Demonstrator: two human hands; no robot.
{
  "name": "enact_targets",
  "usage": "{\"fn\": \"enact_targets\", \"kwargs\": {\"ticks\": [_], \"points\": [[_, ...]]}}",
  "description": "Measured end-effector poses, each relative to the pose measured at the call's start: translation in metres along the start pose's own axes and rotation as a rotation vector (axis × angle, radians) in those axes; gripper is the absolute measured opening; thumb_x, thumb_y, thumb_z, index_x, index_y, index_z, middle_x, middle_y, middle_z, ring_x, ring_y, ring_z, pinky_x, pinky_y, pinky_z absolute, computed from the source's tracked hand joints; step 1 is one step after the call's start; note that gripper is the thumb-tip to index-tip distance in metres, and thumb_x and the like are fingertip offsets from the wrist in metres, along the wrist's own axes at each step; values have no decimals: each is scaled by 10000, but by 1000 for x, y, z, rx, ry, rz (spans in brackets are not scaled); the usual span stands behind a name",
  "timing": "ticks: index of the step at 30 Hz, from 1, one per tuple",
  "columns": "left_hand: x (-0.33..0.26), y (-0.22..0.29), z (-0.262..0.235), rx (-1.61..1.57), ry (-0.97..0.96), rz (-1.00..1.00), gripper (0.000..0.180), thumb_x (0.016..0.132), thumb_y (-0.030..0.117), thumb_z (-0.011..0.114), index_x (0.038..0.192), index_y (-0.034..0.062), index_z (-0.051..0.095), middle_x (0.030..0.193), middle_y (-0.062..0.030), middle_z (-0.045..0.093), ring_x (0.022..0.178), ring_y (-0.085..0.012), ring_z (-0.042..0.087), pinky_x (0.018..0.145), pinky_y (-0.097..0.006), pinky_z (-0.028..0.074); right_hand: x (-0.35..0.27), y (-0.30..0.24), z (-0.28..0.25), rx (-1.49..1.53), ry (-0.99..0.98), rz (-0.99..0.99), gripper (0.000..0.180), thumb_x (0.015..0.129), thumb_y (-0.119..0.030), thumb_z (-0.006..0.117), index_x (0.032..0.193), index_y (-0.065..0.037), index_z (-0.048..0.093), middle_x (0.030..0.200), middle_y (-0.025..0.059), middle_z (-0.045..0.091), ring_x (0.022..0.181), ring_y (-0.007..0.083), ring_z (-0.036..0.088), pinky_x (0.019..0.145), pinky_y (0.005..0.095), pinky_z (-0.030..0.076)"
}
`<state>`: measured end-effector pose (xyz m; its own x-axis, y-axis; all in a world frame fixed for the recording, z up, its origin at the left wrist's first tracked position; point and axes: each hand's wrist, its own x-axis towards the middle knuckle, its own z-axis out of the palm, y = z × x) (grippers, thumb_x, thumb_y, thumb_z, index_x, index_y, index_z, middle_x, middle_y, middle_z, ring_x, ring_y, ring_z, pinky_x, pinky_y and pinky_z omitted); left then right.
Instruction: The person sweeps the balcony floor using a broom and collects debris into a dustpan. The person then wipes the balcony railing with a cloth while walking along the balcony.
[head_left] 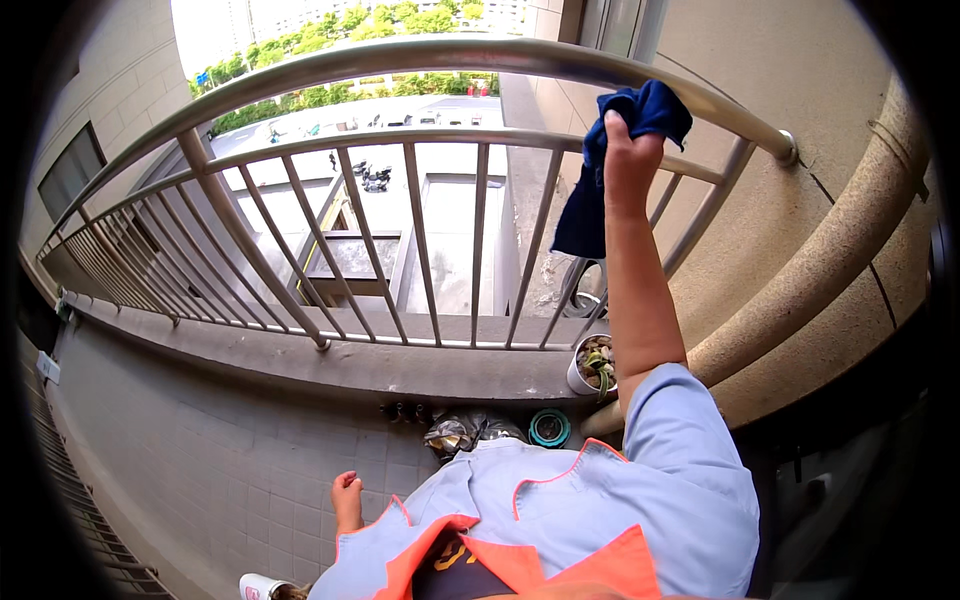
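Observation:
A dark blue cloth is bunched in my right hand and wraps over the top rail of the metal railing at the right. One end of the cloth hangs down in front of the upper bars. My right arm is stretched out and up, with the thumb pressed along the cloth. Low beside my body, my left hand hangs above the tiled floor. Its fingers are curled in, with nothing seen in them, and it touches nothing.
A white pot with stones and a plant stands on the ledge under my right arm. Below are dark plastic bags and a teal round container. A thick pipe runs along the right wall. Beyond the railing is a drop to a courtyard.

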<state>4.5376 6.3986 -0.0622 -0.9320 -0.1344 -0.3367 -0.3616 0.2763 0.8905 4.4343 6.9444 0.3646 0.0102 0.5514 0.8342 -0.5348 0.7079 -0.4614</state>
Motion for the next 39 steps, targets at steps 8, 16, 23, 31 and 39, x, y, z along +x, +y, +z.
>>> {"fn": "enact_targets", "kwargs": {"ticks": [8, 16, 23, 31, 39], "points": [[14, 41, 98, -59, -97, 106, 289, 780, 115, 577, 1052, 24, 542, 843, -56, 595, 683, -112, 580, 513, -213, 410, 87, 62, 46, -1012, -646, -395, 644, 690, -28, 557, 1287, -199, 388, 1159, 92, 477, 1085, 296, 477, 910, 394, 401], [18, 12, 118, -69, -142, -1, 298, 777, 93, 575, 1051, -17, 535, 838, -82, 591, 698, -147, 600, 551, -228, 442, 186, 114, -120, -1287, -545, -156, 445, 747, -46, 537, 1161, -186, 457, 1156, 71, 525, 1072, 284, 516, 873, 395, 443], [-6, 6, 118, 82, -150, -168, 304, 770, 85, 563, 1050, -28, 532, 837, -103, 607, 723, -160, 626, 585, -241, 472, 300, 197, -258, -1569, -640, 403, 859, 611, -93, 730, 1322, -325, 308, 1373, 21, 343, 1288, 276, 286, 1027, 509, 246], [-32, -13, 95, 79, -5, -145, 252, 734, 110, 573, 959, -1, 602, 812, -87, 642, 692, -141, 614, 642, -269, 492, 368, 256, -348, -1674, -489, 129, 605, 739, -311, 648, 1278, -215, 389, 1260, 157, 465, 1177, 340, 423, 962, 420, 353], [-81, -76, 66, 303, 131, -465, 252, 717, 169, 603, 931, 38, 626, 789, -78, 653, 685, -159, 628, 652, -292, 496, 315, 252, -233, -1421, -834, -144, 424, 825, -177, 484, 1245, -145, 432, 1181, 181, 504, 1103, 352, 477, 935, 408, 369]]}}
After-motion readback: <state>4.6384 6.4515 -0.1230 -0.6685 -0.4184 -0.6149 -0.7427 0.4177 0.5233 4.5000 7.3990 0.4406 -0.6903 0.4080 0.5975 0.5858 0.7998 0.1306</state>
